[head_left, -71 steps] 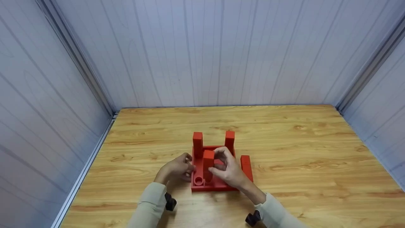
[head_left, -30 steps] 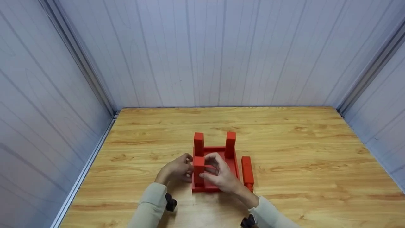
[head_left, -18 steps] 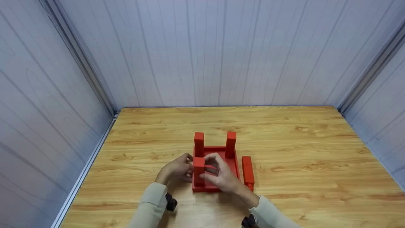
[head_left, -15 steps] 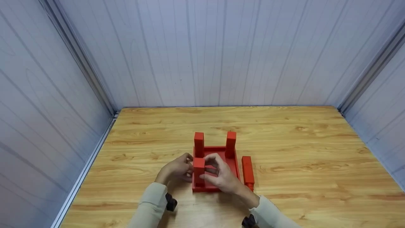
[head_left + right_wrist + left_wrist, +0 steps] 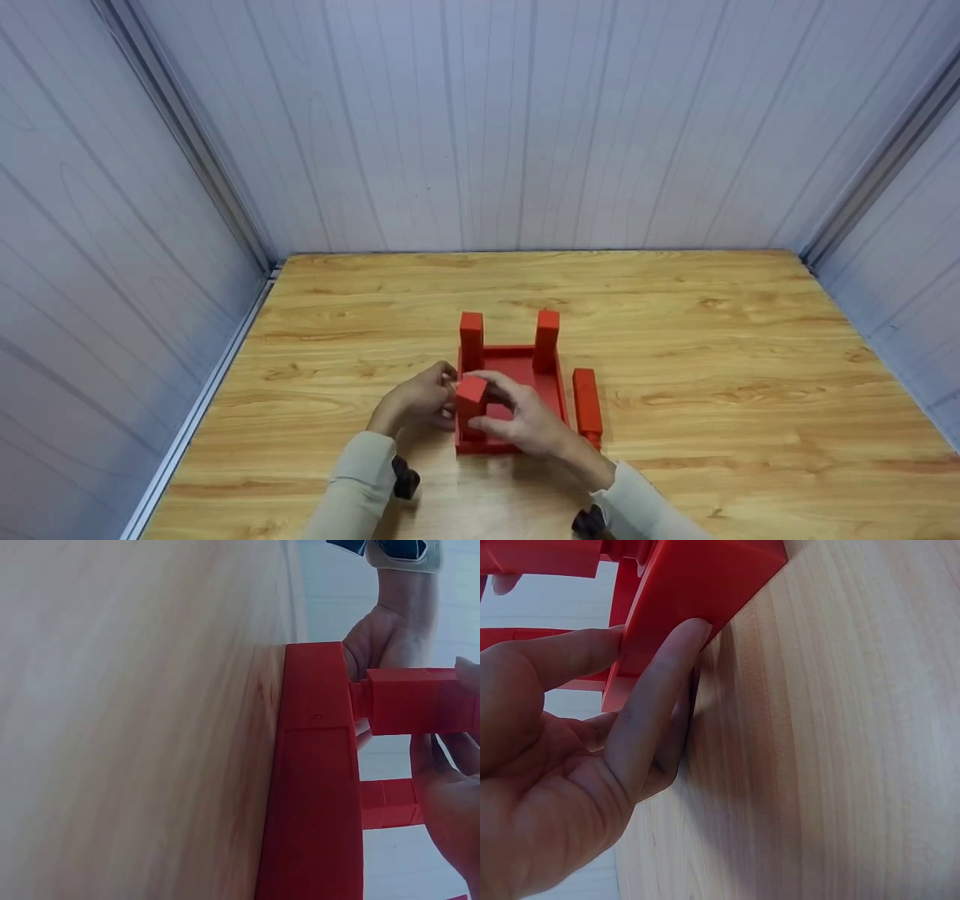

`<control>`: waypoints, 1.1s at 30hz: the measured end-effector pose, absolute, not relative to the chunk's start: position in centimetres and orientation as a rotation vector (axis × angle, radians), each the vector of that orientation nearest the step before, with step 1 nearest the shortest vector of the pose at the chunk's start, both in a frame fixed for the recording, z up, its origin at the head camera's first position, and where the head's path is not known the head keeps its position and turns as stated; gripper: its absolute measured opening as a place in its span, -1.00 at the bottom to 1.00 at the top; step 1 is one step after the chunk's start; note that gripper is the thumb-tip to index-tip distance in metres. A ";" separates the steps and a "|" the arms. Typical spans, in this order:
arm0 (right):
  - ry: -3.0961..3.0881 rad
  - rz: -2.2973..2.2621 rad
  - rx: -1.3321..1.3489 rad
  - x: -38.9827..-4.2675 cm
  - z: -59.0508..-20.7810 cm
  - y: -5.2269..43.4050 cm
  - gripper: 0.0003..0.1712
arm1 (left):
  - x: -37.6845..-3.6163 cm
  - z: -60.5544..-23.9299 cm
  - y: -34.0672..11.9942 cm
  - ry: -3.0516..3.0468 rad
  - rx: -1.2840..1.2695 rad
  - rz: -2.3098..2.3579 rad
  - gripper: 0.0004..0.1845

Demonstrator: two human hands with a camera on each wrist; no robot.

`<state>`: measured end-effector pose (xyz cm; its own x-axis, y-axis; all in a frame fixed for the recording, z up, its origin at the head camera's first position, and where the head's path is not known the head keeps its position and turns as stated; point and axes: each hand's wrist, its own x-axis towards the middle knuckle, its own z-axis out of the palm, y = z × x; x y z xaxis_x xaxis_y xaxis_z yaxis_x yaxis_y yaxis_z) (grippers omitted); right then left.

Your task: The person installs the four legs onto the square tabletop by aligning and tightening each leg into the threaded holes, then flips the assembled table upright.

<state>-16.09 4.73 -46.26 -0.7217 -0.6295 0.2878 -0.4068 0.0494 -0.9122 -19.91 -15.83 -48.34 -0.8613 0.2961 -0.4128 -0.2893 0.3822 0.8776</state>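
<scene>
Holding | right grip (image 5: 526, 424): curled round upright red post (image 5: 468, 405) | left grip (image 5: 421, 397): pinching red tray (image 5: 491, 448)

Even light is filling the head view, pale glare washing the tabletop (image 5: 480, 495) in front of the red tray (image 5: 516, 366); beside the tray, shadow is darkening the left-wrist view and blur is softening the right-wrist view's grain.

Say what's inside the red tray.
In the tray, two red posts stand at the far corners; the right hand holds a third post at the near left corner and hides the near right.
</scene>
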 end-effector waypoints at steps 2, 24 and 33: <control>2.159 -1.721 -1.047 -16.4 -46.8 4.7 -0.40 | -19.9 -48.3 -15.8 2.115 -0.004 1.513 -0.61; 2.408 -1.647 -0.972 -16.7 -48.0 3.8 -0.50 | -19.9 -48.3 -15.8 2.084 -0.004 1.559 -0.57; 2.369 -1.652 -0.990 -16.7 -47.8 4.0 -0.49 | -19.8 -48.4 -15.7 2.100 -0.005 1.553 -0.55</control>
